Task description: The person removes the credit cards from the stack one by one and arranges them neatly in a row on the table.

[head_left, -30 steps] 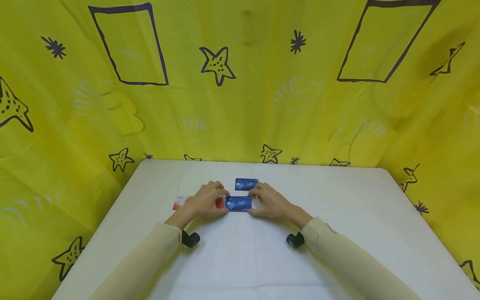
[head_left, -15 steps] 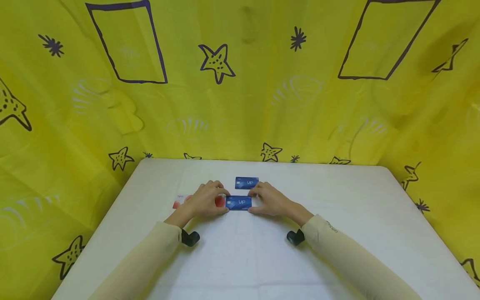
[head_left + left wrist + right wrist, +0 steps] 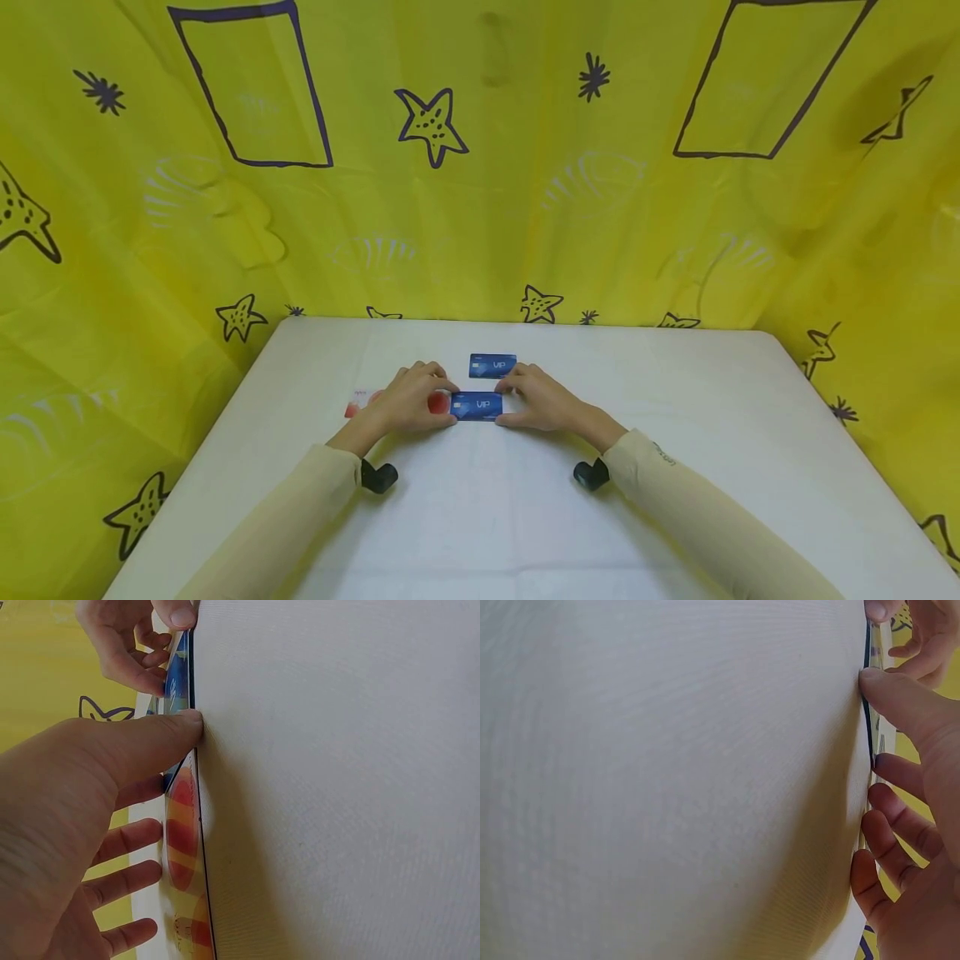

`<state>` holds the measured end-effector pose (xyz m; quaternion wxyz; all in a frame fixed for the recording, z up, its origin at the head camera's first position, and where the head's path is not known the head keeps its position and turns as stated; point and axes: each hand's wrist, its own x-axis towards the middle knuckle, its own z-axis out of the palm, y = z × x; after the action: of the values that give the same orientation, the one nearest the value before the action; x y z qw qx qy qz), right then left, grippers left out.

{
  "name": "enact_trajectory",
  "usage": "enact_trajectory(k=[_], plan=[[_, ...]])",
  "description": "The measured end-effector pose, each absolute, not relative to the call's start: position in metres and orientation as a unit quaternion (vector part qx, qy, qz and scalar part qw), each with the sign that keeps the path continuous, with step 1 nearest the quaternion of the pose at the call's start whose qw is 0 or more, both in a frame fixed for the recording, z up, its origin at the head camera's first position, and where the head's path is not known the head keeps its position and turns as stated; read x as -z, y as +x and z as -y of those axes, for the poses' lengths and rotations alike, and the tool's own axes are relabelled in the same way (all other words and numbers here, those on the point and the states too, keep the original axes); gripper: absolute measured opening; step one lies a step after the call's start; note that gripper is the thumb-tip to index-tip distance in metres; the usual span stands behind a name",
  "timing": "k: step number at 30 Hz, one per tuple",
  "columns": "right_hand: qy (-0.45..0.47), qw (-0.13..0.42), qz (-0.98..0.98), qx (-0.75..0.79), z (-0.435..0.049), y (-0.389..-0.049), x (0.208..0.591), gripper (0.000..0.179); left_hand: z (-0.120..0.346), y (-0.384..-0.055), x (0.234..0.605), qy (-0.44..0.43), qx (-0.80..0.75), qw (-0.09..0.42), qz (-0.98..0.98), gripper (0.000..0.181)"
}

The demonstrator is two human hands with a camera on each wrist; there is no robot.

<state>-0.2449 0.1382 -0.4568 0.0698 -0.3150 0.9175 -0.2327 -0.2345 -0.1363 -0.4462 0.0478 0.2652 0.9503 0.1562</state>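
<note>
In the head view a blue card marked VIP (image 3: 476, 406) lies flat on the white table between both hands. My left hand (image 3: 408, 402) pinches its left end, thumb at the near corner and index finger at the far corner. At the right end, my right hand (image 3: 543, 402) pinches the corners the same way. The left wrist view shows the blue card's edge (image 3: 178, 679) low over the tabletop, with the other fingers spread. White-and-red printed card stock (image 3: 362, 403) lies to the left, its middle hidden by my left hand.
A second blue VIP card (image 3: 492, 365) lies just beyond the first, its right corner overlapped by my right fingers. The white table (image 3: 480, 517) ends against a yellow curtain (image 3: 495, 208) with starfish drawings. A dark camera mount (image 3: 378, 477) sits on the left wrist, another (image 3: 591, 475) on the right.
</note>
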Motion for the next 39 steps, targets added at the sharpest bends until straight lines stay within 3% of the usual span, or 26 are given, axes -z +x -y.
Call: enact_trajectory(k=[39], plan=[[-0.3, 0.082, -0.921, 0.234, -0.1381, -0.2452, 0.4584, 0.051, 0.1349, -0.2313, 0.4418, 0.247, -0.159, 0.063, -0.954, 0.045]])
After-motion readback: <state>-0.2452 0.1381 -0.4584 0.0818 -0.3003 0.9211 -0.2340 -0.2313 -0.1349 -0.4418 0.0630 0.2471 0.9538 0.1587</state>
